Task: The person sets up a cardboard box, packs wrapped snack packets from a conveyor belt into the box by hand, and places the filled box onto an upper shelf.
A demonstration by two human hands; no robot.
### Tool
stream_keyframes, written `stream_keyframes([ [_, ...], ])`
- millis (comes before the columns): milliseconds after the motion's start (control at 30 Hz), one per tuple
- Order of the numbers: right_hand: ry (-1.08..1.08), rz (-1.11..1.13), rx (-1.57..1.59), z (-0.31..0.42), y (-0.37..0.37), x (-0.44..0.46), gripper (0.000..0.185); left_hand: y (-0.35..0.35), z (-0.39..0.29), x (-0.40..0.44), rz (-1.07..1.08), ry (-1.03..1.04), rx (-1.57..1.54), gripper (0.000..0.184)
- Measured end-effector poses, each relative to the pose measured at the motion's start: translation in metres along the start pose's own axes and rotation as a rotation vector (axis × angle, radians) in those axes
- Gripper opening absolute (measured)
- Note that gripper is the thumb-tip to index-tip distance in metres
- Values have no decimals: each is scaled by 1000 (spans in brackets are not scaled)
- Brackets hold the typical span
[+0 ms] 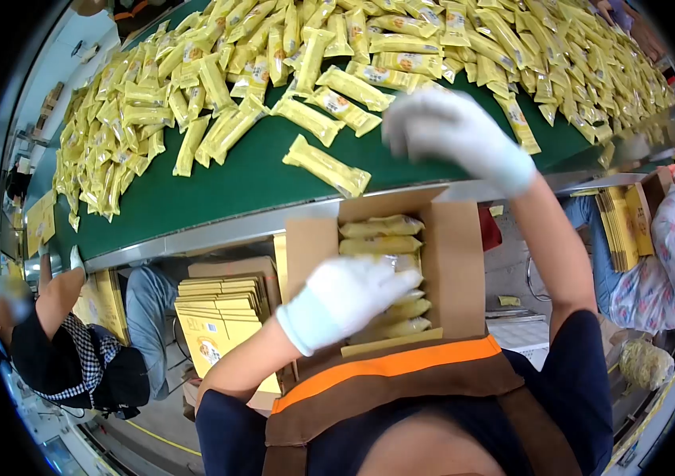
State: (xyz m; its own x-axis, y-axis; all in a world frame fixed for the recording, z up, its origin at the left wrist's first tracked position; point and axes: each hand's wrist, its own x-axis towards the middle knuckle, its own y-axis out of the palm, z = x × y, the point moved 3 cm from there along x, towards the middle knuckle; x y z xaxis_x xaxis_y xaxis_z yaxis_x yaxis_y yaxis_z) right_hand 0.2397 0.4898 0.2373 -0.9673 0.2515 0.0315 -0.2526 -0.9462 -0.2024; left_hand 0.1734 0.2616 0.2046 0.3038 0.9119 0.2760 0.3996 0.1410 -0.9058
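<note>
My left hand [361, 292], in a white glove, lies over the packets in an open cardboard box [458, 270]; its fingers stretch out to the right, with their tips partly blurred. Yellow wrapped snack packets [383, 228] sit in a row inside the box, some hidden under the glove. Above the green conveyor belt [250, 190], my gloved right hand [444, 131] is smeared by motion. Its fingers bend downward near the packet pile, and whether they hold anything does not show. A loose yellow packet [327, 166] rests on the belt to the left of that hand.
A large heap of yellow packets [401, 44] covers the far part of the belt. The metal belt edge [218, 230] runs behind the box. Folded yellow cartons [214, 317] are stacked to the left. Co-workers sit at both sides, a checked apron [76, 349] left, a floral sleeve [671, 270] right.
</note>
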Motion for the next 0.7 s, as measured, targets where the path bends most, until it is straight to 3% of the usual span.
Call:
stream_keyframes([
  [33,80,-195,-67,-19,-17,30,34,-23,16,17,45,-104,85,28],
  [67,28,-276,-387,-46,-34,64,45,-39,38,35,92,-208,170,34],
  [133,13,-259,-634,-103,-41,119,61,-40,97,44,-265,-171,-220,39],
  [200,32,-121,-1029,-135,-8,137,53,-12,143,46,-43,-123,81,43],
  [267,-102,-159,-1111,-136,5,122,45,13,167,22,13,-135,119,45],
  [333,-7,-74,-1088,-120,-6,98,36,17,176,2,105,-212,192,46],
  [400,-41,-22,-1108,-124,-29,73,43,10,170,-15,242,-327,290,48],
  [467,-87,-132,-980,-141,-44,55,48,-6,168,-15,242,-393,131,48],
  [500,-113,-189,-922,-145,-52,50,51,-11,176,-11,96,-435,49,48],
  [533,20,-178,-401,-130,-63,57,56,-16,186,-5,-49,-477,-36,47],
  [600,174,-259,-809,-132,-65,64,54,-26,211,22,-183,-416,106,48],
  [633,134,-252,-964,-131,-55,63,53,-18,233,33,-143,-353,209,49],
  [700,71,-202,-1176,-132,-47,63,52,-6,258,50,162,-401,349,53],
])
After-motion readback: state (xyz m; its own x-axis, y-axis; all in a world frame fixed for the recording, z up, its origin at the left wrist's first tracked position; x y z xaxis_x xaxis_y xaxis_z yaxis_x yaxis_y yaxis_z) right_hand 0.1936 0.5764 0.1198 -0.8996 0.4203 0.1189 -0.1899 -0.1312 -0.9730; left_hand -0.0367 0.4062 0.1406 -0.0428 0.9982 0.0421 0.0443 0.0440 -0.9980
